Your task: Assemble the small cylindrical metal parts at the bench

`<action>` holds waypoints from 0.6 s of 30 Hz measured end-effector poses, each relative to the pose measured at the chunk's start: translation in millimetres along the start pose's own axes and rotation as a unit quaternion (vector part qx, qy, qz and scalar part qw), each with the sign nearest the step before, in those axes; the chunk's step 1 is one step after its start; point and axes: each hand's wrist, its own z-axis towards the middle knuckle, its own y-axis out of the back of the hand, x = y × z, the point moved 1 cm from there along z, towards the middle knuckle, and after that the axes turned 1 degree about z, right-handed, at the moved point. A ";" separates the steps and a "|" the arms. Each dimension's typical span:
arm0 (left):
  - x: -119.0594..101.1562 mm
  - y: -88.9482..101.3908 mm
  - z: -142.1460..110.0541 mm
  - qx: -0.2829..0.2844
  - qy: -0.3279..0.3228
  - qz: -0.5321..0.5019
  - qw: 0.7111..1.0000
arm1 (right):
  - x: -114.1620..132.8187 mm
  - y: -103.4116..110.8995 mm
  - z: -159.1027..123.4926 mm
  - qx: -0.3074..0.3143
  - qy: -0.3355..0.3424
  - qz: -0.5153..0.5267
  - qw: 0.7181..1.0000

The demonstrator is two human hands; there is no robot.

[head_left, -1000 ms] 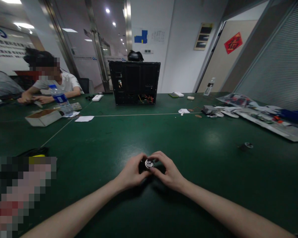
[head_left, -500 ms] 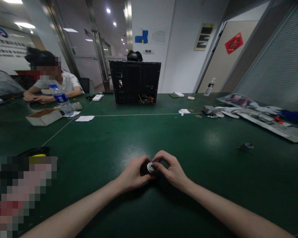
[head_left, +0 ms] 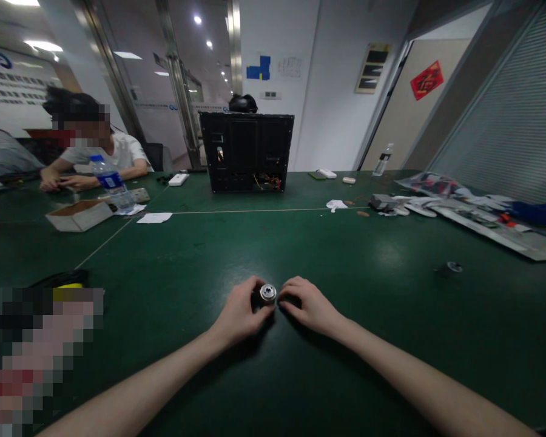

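My left hand (head_left: 242,306) is closed around a small cylindrical motor (head_left: 268,293). Its silvery round end, with small holes and a dark middle, faces up toward me, while fingers and thumb cover most of its side. Just right of the motor is my right hand (head_left: 310,305), its thumb and forefinger tips brought together in a pinch. Anything between those tips is too small or hidden to make out. A similar dark motor (head_left: 450,269) lies on its side farther right on the green table (head_left: 236,249).
A black monitor-like panel (head_left: 248,152) stands at the back. To the left are an open box (head_left: 79,216), a water bottle (head_left: 113,182) and a seated person (head_left: 127,149). On the right lies a white tray (head_left: 519,244) with parts; another bottle (head_left: 383,161) stands behind.
My left hand and the motor have shifted slightly left and away from me. My right fingers have come off the motor's end and now sit beside it.
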 end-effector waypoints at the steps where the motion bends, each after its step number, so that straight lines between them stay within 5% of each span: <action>1: -0.4 0.5 -0.3 0.002 0.000 -0.001 1.000 | 0.4 -0.2 0.0 -0.001 -0.001 0.000 1.000; 18: 3.4 6.1 -2.4 0.013 -0.003 -0.137 0.990 | 10.9 -16.7 5.0 -0.012 0.000 0.035 0.999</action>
